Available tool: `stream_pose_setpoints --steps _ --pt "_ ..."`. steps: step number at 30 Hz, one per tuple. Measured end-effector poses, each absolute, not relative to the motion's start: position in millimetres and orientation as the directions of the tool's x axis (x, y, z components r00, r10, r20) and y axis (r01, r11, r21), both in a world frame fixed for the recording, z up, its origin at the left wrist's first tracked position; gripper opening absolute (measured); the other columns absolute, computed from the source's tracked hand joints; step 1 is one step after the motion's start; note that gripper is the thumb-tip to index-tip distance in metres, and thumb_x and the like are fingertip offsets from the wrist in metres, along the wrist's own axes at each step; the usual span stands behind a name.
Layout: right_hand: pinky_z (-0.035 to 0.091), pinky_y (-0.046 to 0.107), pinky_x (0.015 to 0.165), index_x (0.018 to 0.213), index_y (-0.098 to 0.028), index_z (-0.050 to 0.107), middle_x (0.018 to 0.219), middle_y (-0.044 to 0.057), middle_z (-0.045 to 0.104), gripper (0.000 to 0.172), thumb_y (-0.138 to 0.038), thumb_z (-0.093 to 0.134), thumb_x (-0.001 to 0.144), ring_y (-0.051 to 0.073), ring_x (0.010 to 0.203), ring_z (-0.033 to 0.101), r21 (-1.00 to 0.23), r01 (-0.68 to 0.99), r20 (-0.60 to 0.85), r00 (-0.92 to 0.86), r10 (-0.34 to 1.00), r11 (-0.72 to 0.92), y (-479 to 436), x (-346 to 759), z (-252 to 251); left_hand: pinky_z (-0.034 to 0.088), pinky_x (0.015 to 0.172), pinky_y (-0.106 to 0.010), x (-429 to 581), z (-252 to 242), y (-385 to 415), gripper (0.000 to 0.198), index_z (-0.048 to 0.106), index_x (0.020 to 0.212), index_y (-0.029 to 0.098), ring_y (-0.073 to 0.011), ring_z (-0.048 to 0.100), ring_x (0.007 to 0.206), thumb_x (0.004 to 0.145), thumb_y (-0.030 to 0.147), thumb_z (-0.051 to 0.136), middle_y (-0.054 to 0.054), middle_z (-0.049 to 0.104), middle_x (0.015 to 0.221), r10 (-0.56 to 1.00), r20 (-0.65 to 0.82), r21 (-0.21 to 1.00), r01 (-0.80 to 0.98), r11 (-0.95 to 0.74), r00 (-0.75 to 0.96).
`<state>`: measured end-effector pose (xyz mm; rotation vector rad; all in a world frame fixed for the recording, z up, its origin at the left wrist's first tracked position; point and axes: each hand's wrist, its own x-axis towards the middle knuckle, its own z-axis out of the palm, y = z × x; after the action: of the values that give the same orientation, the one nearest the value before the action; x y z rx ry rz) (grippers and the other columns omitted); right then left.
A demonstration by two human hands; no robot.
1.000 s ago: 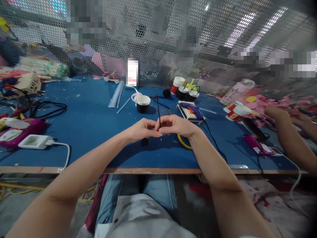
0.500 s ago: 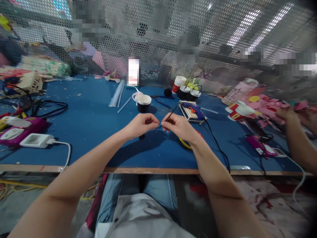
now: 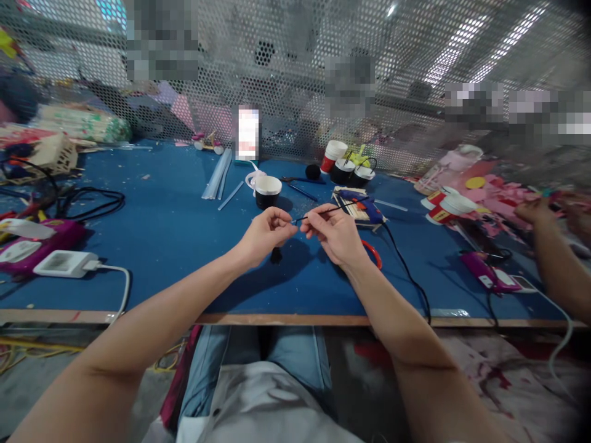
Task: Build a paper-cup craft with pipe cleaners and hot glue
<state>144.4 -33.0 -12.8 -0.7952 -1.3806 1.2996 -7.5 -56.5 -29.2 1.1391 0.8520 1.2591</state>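
A thin, dark strip like a wire or cord slants up to the right across the fingers of my right hand, which is closed on it. Its left end reaches the pinched fingertips of my left hand; the exact grip there is too small to make out. Below the left hand shows a small black piece, and whether it hangs from the fingers is unclear. Just beyond my hands stands a black paper cup with a white inside. Scissors with a red handle lie partly hidden behind my right wrist.
A blue glue gun rests on a wooden stick rack, its cable running to the table edge. Behind are pliers, clear glue sticks, cups and a phone. Left sits a purple power strip. Another person's arm is at right.
The dark strip has tilted flatter and extends farther right past my right hand, which has turned and risen slightly. The small black piece under my left hand has shifted right.
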Motion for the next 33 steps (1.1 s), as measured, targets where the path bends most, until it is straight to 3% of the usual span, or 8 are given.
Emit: stream_pose_setpoints --steps 5,10,14,22,26,30,33 --pt "0.044 0.02 0.047 0.074 -0.016 0.054 0.061 -0.002 0.06 0.023 -0.034 0.068 0.07 0.008 0.054 0.057 -0.979 -0.202 0.103 -0.366 0.925 0.029 -33.8 147.8 -10.6 0.03 0.048 -0.02 -13.8 -24.9 -55.4 0.021 0.058 0.077 0.012 -0.0047 0.04 0.052 0.072 0.032 0.06 0.001 0.052 0.063 0.956 0.207 0.975 0.036 -0.219 0.206" --pt "0.048 0.024 0.054 0.077 -0.016 0.053 0.064 0.0 0.062 0.023 -0.036 0.065 0.072 0.01 0.057 0.059 -0.979 -0.015 0.191 -0.391 0.9 0.201 -34.4 152.7 -6.8 0.034 0.054 -0.021 -20.6 -19.2 -55.3 0.015 0.059 0.075 0.013 -0.0074 0.046 0.056 0.077 0.026 0.052 -0.001 0.057 0.067 0.905 0.381 0.828 0.367 -0.425 0.189" --pt "0.049 0.027 0.055 0.074 -0.016 0.052 0.063 0.001 0.062 0.024 -0.036 0.065 0.071 0.011 0.056 0.059 -0.925 0.202 0.234 -0.364 0.902 0.322 -36.6 153.4 -5.3 0.036 0.055 -0.02 -24.1 -17.1 -54.3 0.011 0.059 0.072 0.013 -0.0089 0.049 0.061 0.074 0.023 0.053 -0.002 0.058 0.068 0.869 0.455 0.726 0.485 -0.489 0.196" --pt "0.052 0.028 0.059 0.076 -0.018 0.053 0.068 0.001 0.062 0.02 -0.036 0.062 0.074 0.013 0.061 0.062 -0.841 0.256 0.456 -0.137 0.879 0.476 -39.7 147.6 -13.6 0.036 0.055 -0.02 -15.9 -19.0 -63.4 0.013 0.059 0.072 0.013 -0.0089 0.048 0.06 0.076 0.022 0.051 -0.002 0.057 0.067 0.86 0.484 0.74 0.451 -0.5 0.161" --pt "0.05 0.027 0.057 0.076 -0.017 0.054 0.064 0.001 0.063 0.021 -0.035 0.063 0.073 0.011 0.056 0.06 -0.916 0.11 0.371 -0.141 0.918 0.387 -38.6 146.9 -11.3 0.036 0.055 -0.02 -10.9 -23.8 -63.7 0.015 0.058 0.072 0.013 -0.008 0.047 0.059 0.076 0.027 0.053 -0.001 0.056 0.067 0.9 0.409 0.851 0.295 -0.435 0.148" --pt "0.047 0.023 0.051 0.073 -0.017 0.051 0.06 -0.001 0.062 0.023 -0.033 0.067 0.07 0.009 0.053 0.057 -0.973 -0.128 0.216 -0.229 0.949 0.19 -35.5 147.0 -9.2 0.034 0.052 -0.02 -10.6 -25.3 -59.1 0.02 0.057 0.071 0.013 -0.0068 0.043 0.056 0.074 0.032 0.056 0.0 0.054 0.064 0.938 0.294 0.933 0.158 -0.323 0.183" --pt "0.045 0.022 0.048 0.072 -0.017 0.049 0.059 -0.002 0.061 0.026 -0.032 0.069 0.066 0.009 0.052 0.057 -0.982 -0.16 0.147 -0.311 0.939 0.101 -34.5 149.2 -6.8 0.034 0.052 -0.02 -13.5 -22.8 -56.9 0.02 0.057 0.072 0.013 -0.0071 0.043 0.056 0.074 0.033 0.057 0.001 0.053 0.063 0.94 0.286 0.936 0.154 -0.315 0.187"
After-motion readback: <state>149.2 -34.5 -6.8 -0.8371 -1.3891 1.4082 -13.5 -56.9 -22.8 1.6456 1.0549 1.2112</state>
